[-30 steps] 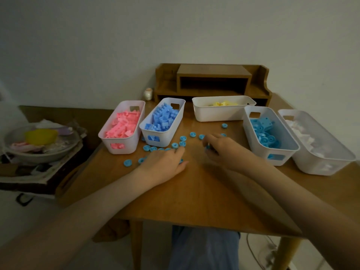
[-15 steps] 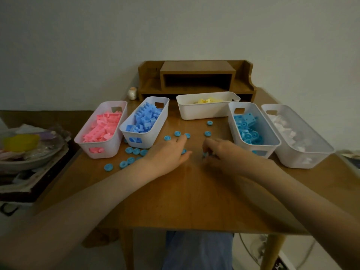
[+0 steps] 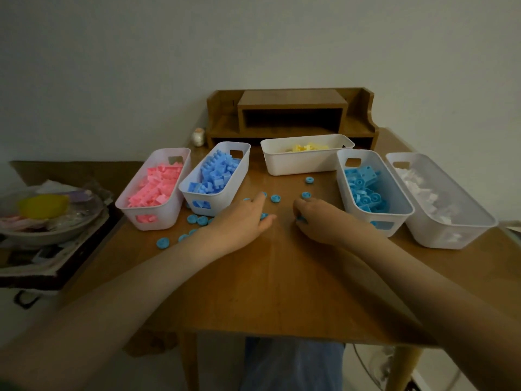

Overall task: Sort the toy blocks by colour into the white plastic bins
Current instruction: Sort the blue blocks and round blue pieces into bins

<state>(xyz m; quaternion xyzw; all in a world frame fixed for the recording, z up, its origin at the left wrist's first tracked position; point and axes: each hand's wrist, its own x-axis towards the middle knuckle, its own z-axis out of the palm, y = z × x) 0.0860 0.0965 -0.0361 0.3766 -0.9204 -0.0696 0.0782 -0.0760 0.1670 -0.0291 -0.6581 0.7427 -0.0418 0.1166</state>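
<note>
Left hand [image 3: 242, 218] lay flat on the wooden table [image 3: 267, 277], fingers straight and slightly spread, holding nothing; it covered some of the loose cyan discs [image 3: 197, 220], and its forefinger tip sat just short of another disc [image 3: 275, 198]. Right hand [image 3: 324, 218] rested beside it, apart, with fingers curled down round a gripped disc [image 3: 301, 219], of which only a cyan edge showed at the fingertips. More discs were scattered left of the left wrist, and two more lay beyond the right hand towards the yellow-block bin [image 3: 298, 165]. Five white bins fanned across the far side, left to right: pink-block bin [image 3: 169, 213], blue-block bin [image 3: 222, 203], the yellow one set crosswise at the back, cyan-block bin [image 3: 401, 221] just right of the right hand, and white-block bin [image 3: 439, 235] touching it. A wooden desk shelf [image 3: 290, 114] stood behind the bins, with a small jar [image 3: 198, 136] at its left end. A dish with a yellow item [image 3: 42, 206] sat off the table's left edge.
</note>
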